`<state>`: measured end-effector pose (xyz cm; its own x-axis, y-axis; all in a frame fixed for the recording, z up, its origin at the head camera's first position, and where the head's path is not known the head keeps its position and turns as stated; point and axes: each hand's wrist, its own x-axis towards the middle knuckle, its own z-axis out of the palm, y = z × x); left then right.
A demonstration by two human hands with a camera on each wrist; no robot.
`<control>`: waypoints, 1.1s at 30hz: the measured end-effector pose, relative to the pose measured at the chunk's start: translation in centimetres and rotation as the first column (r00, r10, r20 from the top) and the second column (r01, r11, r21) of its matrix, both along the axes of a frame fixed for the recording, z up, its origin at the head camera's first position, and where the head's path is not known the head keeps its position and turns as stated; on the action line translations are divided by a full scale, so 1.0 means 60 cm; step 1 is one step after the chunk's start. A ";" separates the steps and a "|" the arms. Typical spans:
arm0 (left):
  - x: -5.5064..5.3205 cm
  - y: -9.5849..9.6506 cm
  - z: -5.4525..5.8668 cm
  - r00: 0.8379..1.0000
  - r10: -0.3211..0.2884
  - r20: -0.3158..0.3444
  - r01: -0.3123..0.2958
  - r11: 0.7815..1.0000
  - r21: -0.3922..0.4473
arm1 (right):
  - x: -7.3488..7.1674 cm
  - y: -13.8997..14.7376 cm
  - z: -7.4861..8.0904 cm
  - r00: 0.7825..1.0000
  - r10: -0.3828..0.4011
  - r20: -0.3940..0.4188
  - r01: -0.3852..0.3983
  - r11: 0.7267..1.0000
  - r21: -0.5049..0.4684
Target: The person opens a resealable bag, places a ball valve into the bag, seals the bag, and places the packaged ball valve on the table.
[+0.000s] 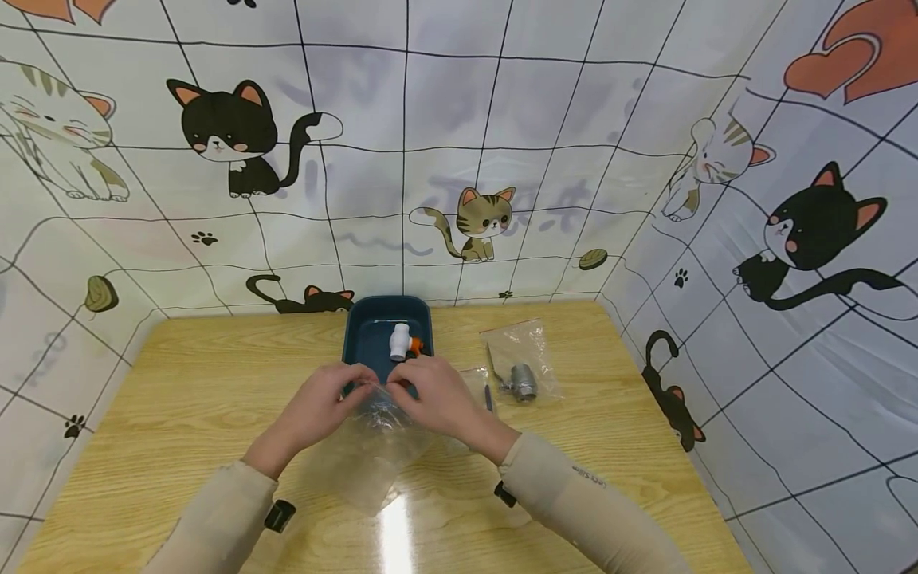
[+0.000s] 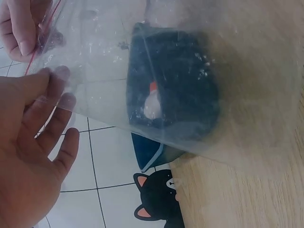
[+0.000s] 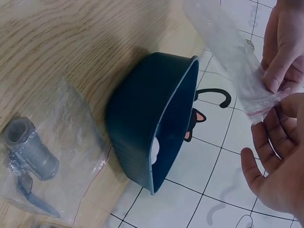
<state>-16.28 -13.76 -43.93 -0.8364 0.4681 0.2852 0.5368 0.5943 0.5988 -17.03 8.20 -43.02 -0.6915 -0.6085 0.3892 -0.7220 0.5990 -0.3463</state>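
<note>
Over woodgrain tabletop [image 1: 215, 383], curled left fingers [image 1: 354, 374] and right fingers [image 1: 406, 374] pinch a clear-plastic bag [image 1: 369, 466].

On our wood-grained table [image 1: 215, 375] we see a blue tray [image 1: 369, 331] at twelve o'clock and two clear bags [image 1: 541, 363] toward two.

No txt is legible. Dark lettering [image 1: 590, 476] on R sleeve [image 1: 598, 514] is too sm. & blurry to read.

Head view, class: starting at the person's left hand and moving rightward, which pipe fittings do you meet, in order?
Left hand → white-and-orange pipe fitting in the dark blue tray → grey pipe fitting in the clear zip bag.
</note>
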 end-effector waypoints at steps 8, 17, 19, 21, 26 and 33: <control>-0.001 0.003 0.001 1.000 -0.023 -0.009 0.023 0.999 -0.048 | 0.000 0.000 0.003 1.000 -0.013 0.013 0.012 0.996 0.083; 0.001 0.004 0.005 0.999 -0.021 0.025 0.022 0.999 -0.031 | 0.000 0.001 0.002 0.999 0.010 0.042 -0.014 0.995 0.100; 0.002 0.003 0.006 0.999 -0.029 0.042 0.030 0.999 -0.036 | 0.000 0.002 0.002 0.999 0.012 0.042 -0.017 0.995 0.101; 0.002 0.003 0.006 0.998 -0.030 0.050 0.032 0.999 -0.039 | 0.000 0.002 0.002 0.999 0.014 0.045 -0.019 0.994 0.107; 0.003 0.004 0.006 0.999 -0.017 0.040 0.019 0.999 -0.045 | 0.000 0.002 0.004 0.997 0.015 0.082 -0.025 0.992 0.127; 0.001 0.005 0.001 1.000 -0.020 -0.006 0.020 0.999 -0.047 | -0.001 0.002 0.005 0.990 0.030 0.136 -0.049 0.989 0.139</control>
<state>-16.23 -13.46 -43.86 -0.8250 0.4976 0.2679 0.5526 0.6110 0.5668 -17.08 8.35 -42.70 -0.7060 -0.6784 0.2033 -0.6989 0.6210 -0.3547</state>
